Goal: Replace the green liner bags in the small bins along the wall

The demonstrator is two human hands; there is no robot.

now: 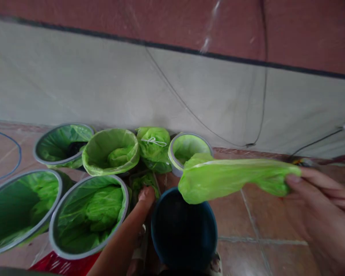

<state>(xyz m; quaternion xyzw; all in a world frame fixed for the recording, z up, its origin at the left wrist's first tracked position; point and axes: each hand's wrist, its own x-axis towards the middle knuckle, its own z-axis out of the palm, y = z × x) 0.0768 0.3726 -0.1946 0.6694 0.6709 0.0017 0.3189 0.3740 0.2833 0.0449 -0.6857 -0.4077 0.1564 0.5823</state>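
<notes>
Five bins stood lined in green; the blue bin showed no liner; a green bag stretched toward it, overlapping its rim in view, pinched in the right hand; the left hand was at green plastic, its grip hidden; no writing was legible.

Head-worn camera faces the wall, looking down from close above both hands
</notes>
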